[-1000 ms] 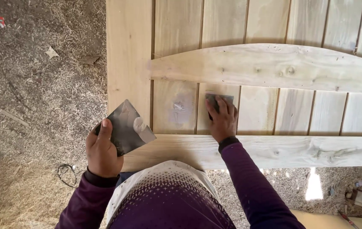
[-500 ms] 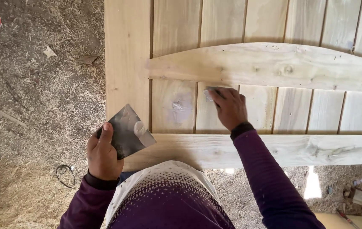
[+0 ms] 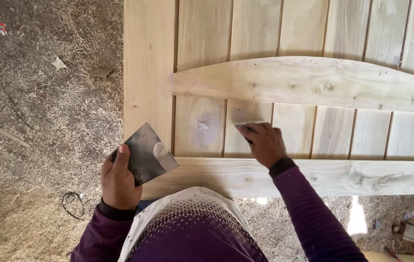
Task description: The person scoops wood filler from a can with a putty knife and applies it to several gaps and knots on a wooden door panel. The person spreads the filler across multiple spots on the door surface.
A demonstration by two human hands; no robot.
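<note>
Your left hand (image 3: 119, 182) grips a putty-loaded plate (image 3: 145, 153); right hand (image 3: 263, 141) presses a scraper (image 3: 247, 125) on the door (image 3: 275, 77), one patch (image 3: 204, 127) filled at nine o'clock.

The recessed planks (image 3: 202, 126) lay boxed in — the arched rail (image 3: 313, 85) stood raised above, the straight lower rail (image 3: 323, 177) below (both proud of the boards). Between them, open wood ran rightward past the right hand (image 3: 263, 143). The sawdust floor (image 3: 37, 111) left of the panel lay open, scraps aside.
</note>
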